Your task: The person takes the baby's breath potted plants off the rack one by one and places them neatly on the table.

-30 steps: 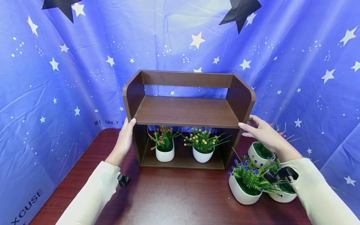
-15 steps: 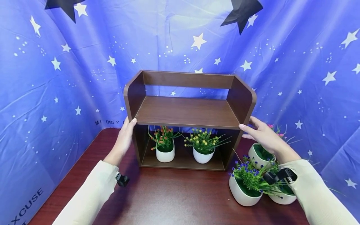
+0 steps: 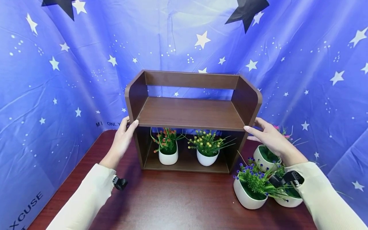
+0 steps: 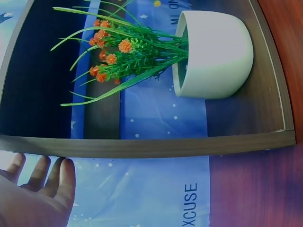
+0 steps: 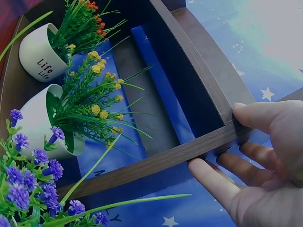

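Note:
A brown two-tier wooden shelf [image 3: 189, 111] stands on the table. My left hand [image 3: 122, 140] touches its left side panel, thumb on the front edge. In the left wrist view, the fingers [image 4: 66, 182] are nearly straight, with tips against the panel's outer face. On the right side, my right hand [image 3: 268, 135] rests its thumb at the middle board's front corner; its spread fingers [image 5: 215, 182] touch the outer face. Inside the lower tier are a white pot with orange flowers [image 3: 168, 155] and a white pot with yellow flowers [image 3: 207, 158].
Right of the shelf stand a white pot with blue-purple flowers [image 3: 250, 195], a white pot with pink flowers [image 3: 265, 158] and another white pot [image 3: 288, 201] partly hidden by my right wrist. A blue starry curtain [image 3: 178, 38] surrounds the reddish-brown table [image 3: 172, 198].
My left wrist and forearm have shifted slightly left, and the left fingers have spread a little from the thumb. The right hand, shelf and pots stay in place.

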Action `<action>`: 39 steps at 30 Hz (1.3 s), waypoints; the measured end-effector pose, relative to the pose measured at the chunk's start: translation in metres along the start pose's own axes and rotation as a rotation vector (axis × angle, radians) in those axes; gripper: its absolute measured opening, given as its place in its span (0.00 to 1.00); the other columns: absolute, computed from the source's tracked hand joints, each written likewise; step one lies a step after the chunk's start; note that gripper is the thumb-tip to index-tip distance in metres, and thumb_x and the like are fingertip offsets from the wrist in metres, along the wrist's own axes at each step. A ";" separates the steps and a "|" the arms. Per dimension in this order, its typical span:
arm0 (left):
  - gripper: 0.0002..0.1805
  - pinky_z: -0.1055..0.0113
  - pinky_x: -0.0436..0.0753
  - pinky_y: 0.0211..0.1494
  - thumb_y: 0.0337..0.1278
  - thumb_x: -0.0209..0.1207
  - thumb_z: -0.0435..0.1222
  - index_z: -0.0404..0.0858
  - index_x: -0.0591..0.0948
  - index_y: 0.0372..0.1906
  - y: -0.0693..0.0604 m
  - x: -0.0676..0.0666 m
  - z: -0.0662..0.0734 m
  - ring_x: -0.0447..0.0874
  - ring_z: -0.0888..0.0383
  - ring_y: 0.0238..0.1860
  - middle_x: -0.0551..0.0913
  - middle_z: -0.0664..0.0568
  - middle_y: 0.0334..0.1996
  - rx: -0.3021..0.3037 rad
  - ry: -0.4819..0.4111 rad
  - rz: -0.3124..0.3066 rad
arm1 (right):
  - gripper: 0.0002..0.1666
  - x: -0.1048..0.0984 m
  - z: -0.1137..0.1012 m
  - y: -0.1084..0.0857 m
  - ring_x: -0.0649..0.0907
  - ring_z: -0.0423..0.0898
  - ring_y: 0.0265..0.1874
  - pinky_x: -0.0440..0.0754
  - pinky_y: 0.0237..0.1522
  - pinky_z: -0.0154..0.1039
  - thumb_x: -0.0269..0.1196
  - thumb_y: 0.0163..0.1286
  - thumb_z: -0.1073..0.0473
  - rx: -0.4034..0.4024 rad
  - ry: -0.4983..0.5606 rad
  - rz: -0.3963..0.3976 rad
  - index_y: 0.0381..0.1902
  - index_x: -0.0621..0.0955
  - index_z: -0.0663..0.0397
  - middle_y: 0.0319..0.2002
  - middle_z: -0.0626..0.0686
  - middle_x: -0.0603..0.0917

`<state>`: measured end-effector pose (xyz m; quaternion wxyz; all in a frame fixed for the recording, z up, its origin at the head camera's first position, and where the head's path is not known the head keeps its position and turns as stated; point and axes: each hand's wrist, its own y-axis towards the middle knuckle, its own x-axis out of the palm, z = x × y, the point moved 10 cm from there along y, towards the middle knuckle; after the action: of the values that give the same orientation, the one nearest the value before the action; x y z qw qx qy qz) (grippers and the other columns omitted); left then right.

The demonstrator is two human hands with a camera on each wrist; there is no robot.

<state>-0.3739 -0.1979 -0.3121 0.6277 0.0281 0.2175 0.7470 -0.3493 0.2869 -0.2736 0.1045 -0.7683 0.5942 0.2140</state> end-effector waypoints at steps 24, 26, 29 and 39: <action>0.18 0.72 0.76 0.42 0.59 0.60 0.21 0.20 0.72 0.53 -0.033 -0.030 0.076 0.77 0.54 0.48 0.78 0.43 0.49 0.456 -0.263 0.314 | 0.42 0.002 -0.001 0.000 0.64 0.65 0.69 0.79 0.53 0.33 0.54 0.79 0.47 -0.016 -0.034 0.005 0.78 0.52 0.62 0.73 0.68 0.57; 0.17 0.72 0.76 0.41 0.59 0.61 0.21 0.22 0.73 0.53 -0.034 -0.031 0.076 0.78 0.55 0.46 0.79 0.44 0.48 0.477 -0.280 0.325 | 0.42 0.002 -0.001 0.000 0.64 0.65 0.69 0.79 0.54 0.34 0.54 0.79 0.46 -0.016 -0.037 0.004 0.78 0.52 0.62 0.73 0.68 0.56; 0.15 0.72 0.77 0.40 0.59 0.60 0.21 0.24 0.75 0.51 -0.035 -0.030 0.074 0.80 0.59 0.43 0.81 0.45 0.45 0.516 -0.296 0.326 | 0.42 0.002 -0.001 0.000 0.64 0.66 0.69 0.79 0.54 0.34 0.54 0.79 0.46 -0.020 -0.043 0.003 0.78 0.52 0.62 0.73 0.68 0.57; 0.14 0.71 0.80 0.42 0.52 0.59 0.14 0.18 0.75 0.46 -0.058 0.018 0.109 0.83 0.60 0.40 0.81 0.28 0.38 0.640 -0.226 0.036 | 0.42 0.001 0.001 0.000 0.64 0.66 0.69 0.79 0.55 0.36 0.54 0.80 0.47 -0.024 -0.039 0.005 0.78 0.51 0.61 0.73 0.68 0.57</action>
<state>-0.2894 -0.1421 -0.2384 0.5938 0.3103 0.3696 0.6439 -0.3495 0.2861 -0.2747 0.1062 -0.7637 0.5913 0.2362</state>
